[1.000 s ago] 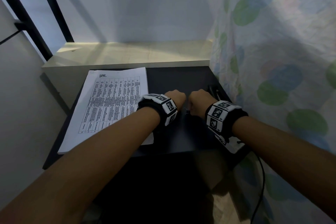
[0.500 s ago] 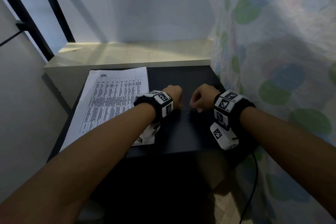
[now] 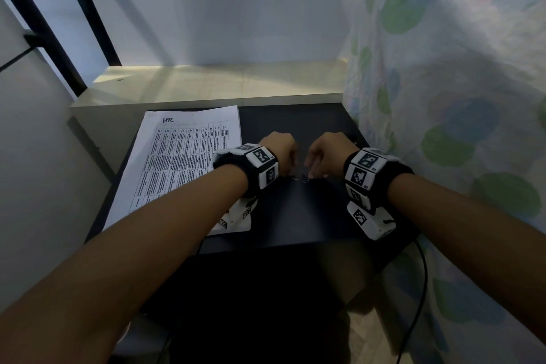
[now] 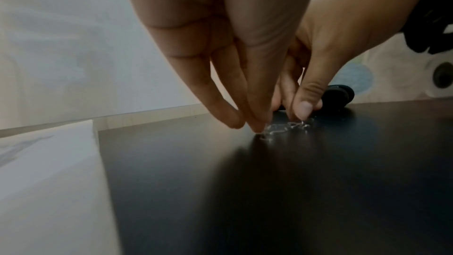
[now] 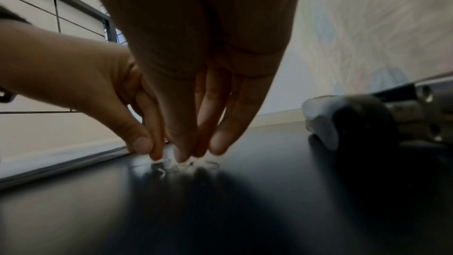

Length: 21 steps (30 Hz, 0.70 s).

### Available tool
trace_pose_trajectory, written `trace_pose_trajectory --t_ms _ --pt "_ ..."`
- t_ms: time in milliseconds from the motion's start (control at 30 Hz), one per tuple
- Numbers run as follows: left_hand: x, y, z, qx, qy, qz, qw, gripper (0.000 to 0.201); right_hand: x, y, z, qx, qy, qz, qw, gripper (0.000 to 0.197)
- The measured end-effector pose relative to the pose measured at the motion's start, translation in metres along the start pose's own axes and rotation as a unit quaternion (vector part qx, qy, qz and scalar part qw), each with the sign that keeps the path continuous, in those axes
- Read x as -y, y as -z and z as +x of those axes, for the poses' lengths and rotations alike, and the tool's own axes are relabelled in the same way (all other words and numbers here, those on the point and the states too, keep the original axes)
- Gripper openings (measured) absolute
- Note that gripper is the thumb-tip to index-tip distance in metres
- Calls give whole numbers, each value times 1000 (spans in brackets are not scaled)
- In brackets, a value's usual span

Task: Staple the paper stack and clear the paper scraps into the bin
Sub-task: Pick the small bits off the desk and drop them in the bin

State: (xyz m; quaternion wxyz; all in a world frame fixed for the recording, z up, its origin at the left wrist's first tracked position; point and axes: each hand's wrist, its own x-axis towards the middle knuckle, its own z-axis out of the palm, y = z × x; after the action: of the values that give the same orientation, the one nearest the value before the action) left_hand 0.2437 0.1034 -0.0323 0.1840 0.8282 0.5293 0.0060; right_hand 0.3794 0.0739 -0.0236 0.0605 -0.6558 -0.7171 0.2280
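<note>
A small heap of bent wire staples (image 3: 300, 178) (image 4: 282, 129) (image 5: 176, 166) lies on the black table (image 3: 295, 216). My left hand (image 3: 283, 154) (image 4: 247, 125) points down with bunched fingertips, thumb and forefinger pinching at the heap's left side. My right hand (image 3: 325, 154) (image 5: 193, 154) mirrors it, fingertips bunched on the right side. The staples rest on the table. The printed paper stack (image 3: 177, 156) (image 4: 49, 172) lies flat at the left. A dark stapler (image 5: 355, 121) (image 4: 339, 94) sits just right of my right hand.
A pale shelf (image 3: 206, 86) runs along the table's far edge below a white wall. A patterned curtain (image 3: 443, 97) hangs close on the right. A black cable (image 3: 419, 289) drops off the table's right front corner. No bin shows in any view.
Both hands have drawn slightly apart and lifted at the wrists, uncovering the staples between them. Their fingertips now come down on the heap from either side.
</note>
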Motion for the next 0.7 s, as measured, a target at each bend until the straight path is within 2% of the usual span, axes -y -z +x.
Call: trace_pose_trajectory --t_ms 133,267,367,433,533,600,700 --pt "3 -2 -1 -12 2 1 1000 14 -1 -2 0 -35 -2 2 999 13" --pt "5 -1 -2 -4 2 1 1000 14 -8 -3 3 -13 2 32 999 27" --pt "5 -3 -3 13 9 4 1000 19 -9 -5 7 -6 -1 34 999 28" --pt "5 -5 -4 33 18 9 999 27 -8 -4 8 7 -4 27 1000 25" --pt "4 -4 -3 64 26 14 997 37 -7 3 8 13 -10 10 1000 11" --pt "2 -3 -1 69 31 12 997 38 -10 7 8 27 -31 -16 999 17" --pt "-4 -4 2 53 42 3 998 32 -14 5 6 95 -56 -22 994 36"
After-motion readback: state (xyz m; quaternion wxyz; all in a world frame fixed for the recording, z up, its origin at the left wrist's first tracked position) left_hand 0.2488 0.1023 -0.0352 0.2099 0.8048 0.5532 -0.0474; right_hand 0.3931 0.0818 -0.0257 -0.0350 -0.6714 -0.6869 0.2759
